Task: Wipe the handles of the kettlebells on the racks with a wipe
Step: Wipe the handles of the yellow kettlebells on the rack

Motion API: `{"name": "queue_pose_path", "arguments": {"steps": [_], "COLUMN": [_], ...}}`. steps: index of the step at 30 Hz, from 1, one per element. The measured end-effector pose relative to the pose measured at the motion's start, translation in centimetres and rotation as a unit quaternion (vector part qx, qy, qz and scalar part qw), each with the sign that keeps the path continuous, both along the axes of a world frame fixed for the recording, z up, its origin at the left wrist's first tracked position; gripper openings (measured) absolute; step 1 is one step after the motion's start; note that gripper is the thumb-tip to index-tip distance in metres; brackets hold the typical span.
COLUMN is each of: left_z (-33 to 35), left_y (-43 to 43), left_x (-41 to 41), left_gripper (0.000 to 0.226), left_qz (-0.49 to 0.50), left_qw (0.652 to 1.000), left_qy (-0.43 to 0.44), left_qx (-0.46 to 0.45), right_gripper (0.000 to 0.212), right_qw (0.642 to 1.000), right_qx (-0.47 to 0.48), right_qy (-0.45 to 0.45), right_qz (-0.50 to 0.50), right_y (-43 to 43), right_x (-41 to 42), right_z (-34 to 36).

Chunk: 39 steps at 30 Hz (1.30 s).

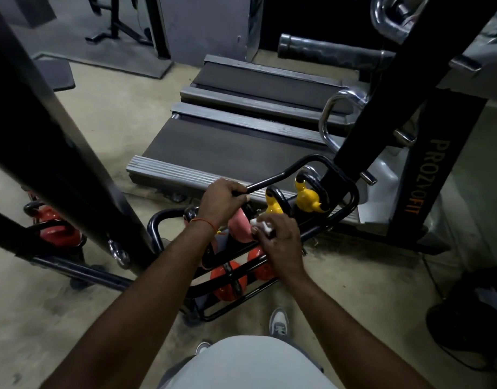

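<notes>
Holding wipe (259, 224), right hand (282, 240), left hand (222, 198) gripping rack (284, 175)

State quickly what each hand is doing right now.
Left hand: grips the rack's black top rail.
Right hand: holds a white wipe by the pink kettlebell.

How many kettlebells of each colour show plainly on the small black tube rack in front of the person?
Yellow kettlebells with black handles: 2
Pink kettlebell: 1
Orange-red kettlebells, lower tier: 2
Total: 5
The left hand on the black rack bar and the right hand with the white wipe may hide more.
</notes>
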State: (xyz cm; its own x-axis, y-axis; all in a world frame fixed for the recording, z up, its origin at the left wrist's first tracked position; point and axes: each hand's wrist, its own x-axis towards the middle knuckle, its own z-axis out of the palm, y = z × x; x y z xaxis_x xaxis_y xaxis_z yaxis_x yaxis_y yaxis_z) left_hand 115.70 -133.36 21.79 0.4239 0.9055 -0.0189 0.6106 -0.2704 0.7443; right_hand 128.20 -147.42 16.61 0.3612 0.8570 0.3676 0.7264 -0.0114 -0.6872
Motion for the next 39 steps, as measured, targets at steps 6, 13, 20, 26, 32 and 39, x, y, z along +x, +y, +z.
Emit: {"name": "queue_pose_path", "arguments": {"steps": [6,13,20,26,32,39], "left_z": [1.0,1.2,0.0,-0.7,-0.8,-0.8], "left_y": [0.2,2.8,4.3,4.8,4.9,5.0], "left_x": [3.2,8.7,10.7,10.5,10.8,10.5], "left_gripper": [0.042,0.038,0.044,0.041,0.036,0.038], "left_qz": [0.000,-0.091,-0.126,-0.110,-0.109,-0.108], "left_qw": [0.993,0.953,0.957,0.967,0.969,0.971], "left_qy": [0.064,0.260,0.261,0.229,0.223,0.213], "left_qx": [0.099,0.124,0.001,-0.018,-0.014,-0.017], "right_gripper": [0.015,0.021,0.036,0.019,0.017,0.017], "right_qw": [0.981,0.995,0.994,0.973,0.973,0.992], "right_qx": [-0.034,-0.092,-0.035,-0.018,-0.017,-0.045], "right_qy": [0.166,-0.029,-0.092,-0.232,-0.231,0.114], "right_qz": [-0.091,-0.007,0.043,0.004,-0.026,-0.035], "right_y": [0.7,6.0,-0.7,2.0,-0.2,-1.6], "right_x": [5.8,9.0,9.0,8.5,8.9,9.7], "right_z": [0.0,1.9,-2.9,-1.9,-3.6,-5.1]}}
